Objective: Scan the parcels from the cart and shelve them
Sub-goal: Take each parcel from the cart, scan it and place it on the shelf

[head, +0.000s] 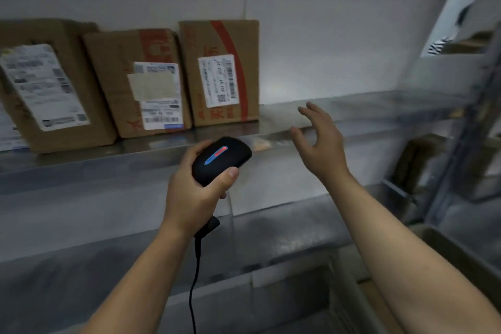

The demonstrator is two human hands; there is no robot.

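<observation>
Head view: the left hand (pixel 189 192) grips a black scanner (pixel 221 160), fingers wrapped round its handle and the thumb pressed along the near side of its head. The right hand (pixel 321 141) holds nothing. Its fingers are spread and loosely bent, the palm turned left, and it hangs in the air just in front of the shelf (pixel 352 116) edge, touching neither the shelf nor the scanner.

The scanner has a rounded, smooth head with a narrow lit strip on top, red at the far end and blue at the near end. It sits just below the shelf's front edge. Its head runs from lower left to upper right and points up towards the shelf, while the handle drops down through the fist. A black cable (pixel 193 279) hangs from the bottom of the handle.

Three brown cardboard boxes stand on the left part of the shelf, close side by side against the wall (pixel 325 35), each with a white label facing forward. The left box (pixel 89 106) and the middle box (pixel 113 68) tilt to the left. The right box (pixel 195 40) stands nearly upright and bears red print and a red band. The shelf to the right of them is bare metal.
</observation>
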